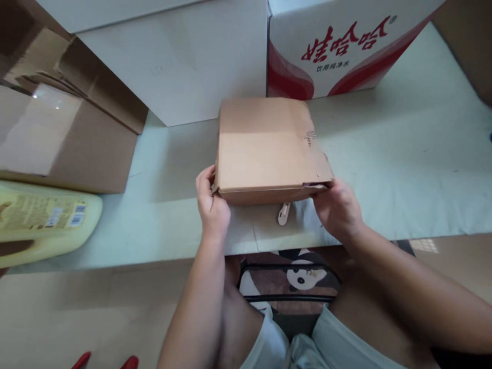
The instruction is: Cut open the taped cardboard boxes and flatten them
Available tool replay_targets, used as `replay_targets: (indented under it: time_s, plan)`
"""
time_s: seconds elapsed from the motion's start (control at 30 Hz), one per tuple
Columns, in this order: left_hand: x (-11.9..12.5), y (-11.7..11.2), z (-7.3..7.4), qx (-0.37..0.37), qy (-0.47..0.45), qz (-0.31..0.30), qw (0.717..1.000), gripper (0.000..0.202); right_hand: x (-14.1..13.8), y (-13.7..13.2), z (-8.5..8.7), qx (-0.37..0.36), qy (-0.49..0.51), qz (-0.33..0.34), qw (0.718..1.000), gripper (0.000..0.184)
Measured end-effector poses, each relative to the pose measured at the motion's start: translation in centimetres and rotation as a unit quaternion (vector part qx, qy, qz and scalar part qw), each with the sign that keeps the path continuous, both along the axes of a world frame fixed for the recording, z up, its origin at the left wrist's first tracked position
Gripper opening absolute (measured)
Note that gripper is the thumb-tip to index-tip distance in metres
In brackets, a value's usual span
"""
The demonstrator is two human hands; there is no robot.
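Observation:
Between my two hands is a brown cardboard box [265,143], its top closed and its right side creased, with a torn corner at the near right. My left hand [212,202] grips the near left corner, fingers along the side. At the near right corner, my right hand [338,205] holds the box, its fingers partly hidden underneath. A small white box cutter [284,214] lies on the pale green cloth just in front of the box, its far end hidden beneath it.
Large white cartons stand behind, one plain [184,61] and one with red print [338,51]. At left are a brown carton [96,138] and a yellow bottle [49,220] on its side. The covered tabletop [403,179] ends just before my legs.

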State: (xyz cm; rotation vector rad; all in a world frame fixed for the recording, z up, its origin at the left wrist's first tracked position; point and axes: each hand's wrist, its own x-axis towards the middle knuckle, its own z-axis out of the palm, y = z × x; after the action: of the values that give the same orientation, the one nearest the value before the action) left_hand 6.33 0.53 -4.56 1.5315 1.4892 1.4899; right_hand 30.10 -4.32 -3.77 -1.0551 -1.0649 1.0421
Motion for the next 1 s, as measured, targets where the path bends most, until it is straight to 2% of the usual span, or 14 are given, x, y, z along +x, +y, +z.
replay_targets:
  time_s: [0.13,0.23,0.3,0.37,0.47,0.57,0.63,0.77,0.87,0.93,1.0]
  plan:
    - [0.5,-0.8,0.8,0.084,0.063,-0.009,0.994,0.034,-0.3,0.5,0.0,-0.078,0.05,-0.065,0.994,0.032]
    - [1.0,-1.0,0.5,0.07,0.018,-0.019,0.997,0.038,-0.3,0.6,0.1,-0.099,0.079,-0.081,0.989,0.03]
    - [1.2,-0.7,0.2,0.03,-0.053,-0.017,0.998,0.04,-0.1,0.6,0.0,-0.084,0.087,-0.079,0.99,0.031]
    - [1.0,-0.3,0.2,-0.019,-0.161,-0.009,0.987,0.04,0.1,0.7,-0.1,-0.055,0.084,-0.086,0.991,0.033]
    - [-0.2,0.3,0.7,-0.121,-0.314,-0.039,0.941,0.042,0.4,0.9,-0.1,-0.023,0.07,-0.117,0.99,0.031]
    - [-1.8,0.3,1.3,-0.238,-0.361,-0.086,0.898,0.038,0.6,1.2,0.2,-0.034,0.067,-0.125,0.989,0.026]
    - [-2.5,0.0,1.4,-0.276,-0.357,-0.098,0.887,0.039,0.6,1.4,0.3,-0.044,0.061,-0.118,0.99,0.025]
    - [-2.7,-0.5,1.0,-0.288,-0.319,-0.138,0.892,0.045,0.6,1.4,0.2,-0.047,0.023,-0.102,0.993,0.023]
    - [-2.5,-0.3,0.8,-0.283,-0.298,-0.147,0.9,0.043,0.8,1.2,-0.2,-0.041,0.005,-0.079,0.996,0.021]
    - [-2.4,0.1,0.6,-0.258,-0.286,-0.136,0.913,0.038,0.9,1.2,-0.4,-0.036,0.005,-0.074,0.997,0.023]
    - [-2.2,0.6,0.5,-0.204,-0.285,-0.096,0.932,0.029,1.1,1.3,-0.5,-0.032,0.008,-0.074,0.997,0.028]
